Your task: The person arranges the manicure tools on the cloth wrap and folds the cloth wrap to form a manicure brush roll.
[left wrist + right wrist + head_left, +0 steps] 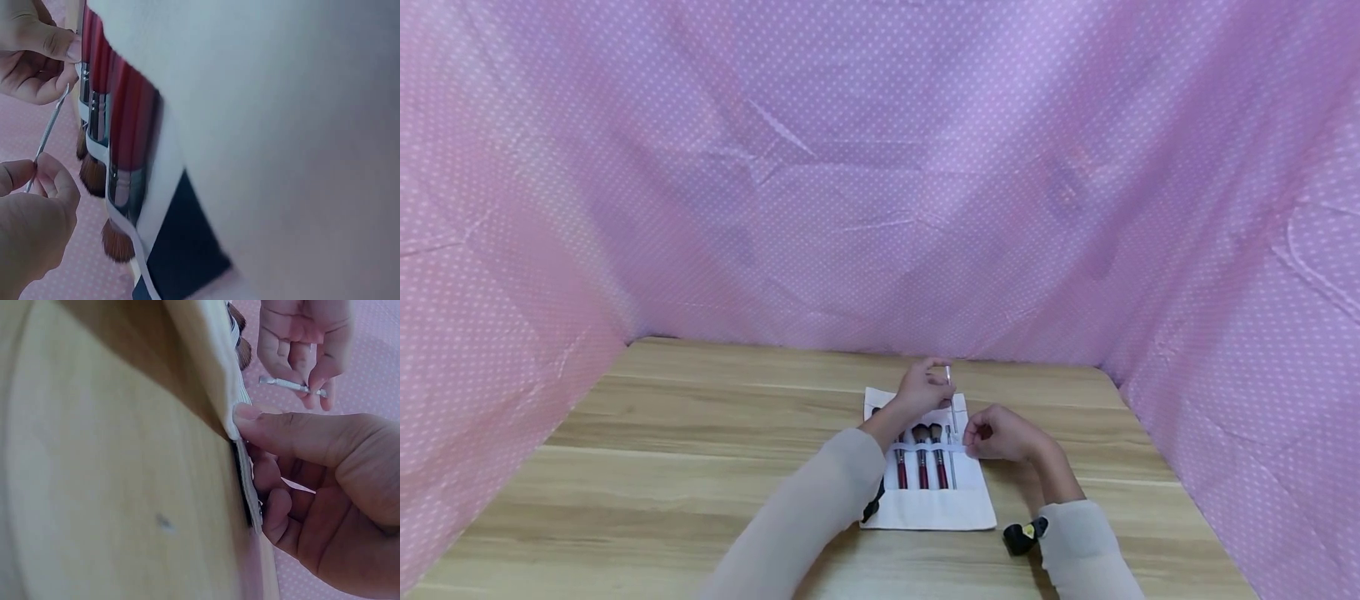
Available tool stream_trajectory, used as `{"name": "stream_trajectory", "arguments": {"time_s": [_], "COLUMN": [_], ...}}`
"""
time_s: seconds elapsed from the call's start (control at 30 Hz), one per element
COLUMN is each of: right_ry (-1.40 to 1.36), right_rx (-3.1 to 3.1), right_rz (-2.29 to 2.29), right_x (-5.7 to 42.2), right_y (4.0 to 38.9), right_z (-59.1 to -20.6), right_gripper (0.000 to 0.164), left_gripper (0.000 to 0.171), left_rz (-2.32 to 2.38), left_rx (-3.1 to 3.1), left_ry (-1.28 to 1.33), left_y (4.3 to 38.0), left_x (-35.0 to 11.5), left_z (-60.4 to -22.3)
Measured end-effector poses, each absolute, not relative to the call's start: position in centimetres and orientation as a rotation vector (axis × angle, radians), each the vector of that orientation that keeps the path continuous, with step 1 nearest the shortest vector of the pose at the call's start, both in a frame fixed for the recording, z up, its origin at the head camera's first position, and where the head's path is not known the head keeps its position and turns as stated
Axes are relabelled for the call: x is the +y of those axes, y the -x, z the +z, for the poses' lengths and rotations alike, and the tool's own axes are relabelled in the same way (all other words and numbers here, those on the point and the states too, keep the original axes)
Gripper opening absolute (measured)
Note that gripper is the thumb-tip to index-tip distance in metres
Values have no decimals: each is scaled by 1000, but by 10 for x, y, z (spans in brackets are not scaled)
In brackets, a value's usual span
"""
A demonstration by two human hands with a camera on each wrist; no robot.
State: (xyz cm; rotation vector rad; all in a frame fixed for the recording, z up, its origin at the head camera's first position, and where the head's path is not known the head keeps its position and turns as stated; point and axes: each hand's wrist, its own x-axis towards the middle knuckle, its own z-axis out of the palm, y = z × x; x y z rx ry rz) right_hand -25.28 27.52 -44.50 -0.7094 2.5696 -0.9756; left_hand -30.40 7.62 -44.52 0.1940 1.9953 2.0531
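A white cloth brush roll [928,510] lies unfolded on the table. Its white elastic band [912,447] crosses several makeup brushes [922,458] with red handles and brown bristles, and a thin metal tool [952,468] at the right end. Over the roll's far right part, my left hand [919,390] pinches a slim metal tool [47,134] with a ridged grip, its free tip pointing toward the band. My right hand [1006,435] pinches the roll's right edge beside the elastic, thumb [250,414] on the cloth. Dark pieces at the roll's left are partly covered by my left sleeve.
The wood-grain table [700,467] extends widely to the left of the roll and more narrowly to the right. Pink dotted cloth [880,208] hangs around the back and both sides. A black wrist camera [1022,537] sits at my right cuff.
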Motion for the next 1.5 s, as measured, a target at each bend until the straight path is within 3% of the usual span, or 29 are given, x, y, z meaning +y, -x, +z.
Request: {"name": "stream_trajectory", "arguments": {"time_s": [0.77, 1.5], "right_ry": [705, 662], "right_rx": [2511, 2514], "right_rz": [-1019, -1023], "right_x": [275, 274], "right_y": [252, 253], "right_z": [-445, -444], "right_gripper": [10, 9], "left_gripper": [47, 16], "left_rz": [1818, 1476], "left_rx": [2068, 2412], "left_ry": [-185, -327], "left_y": [299, 304], "left_x": [91, 80], "left_z": [-456, -454]}}
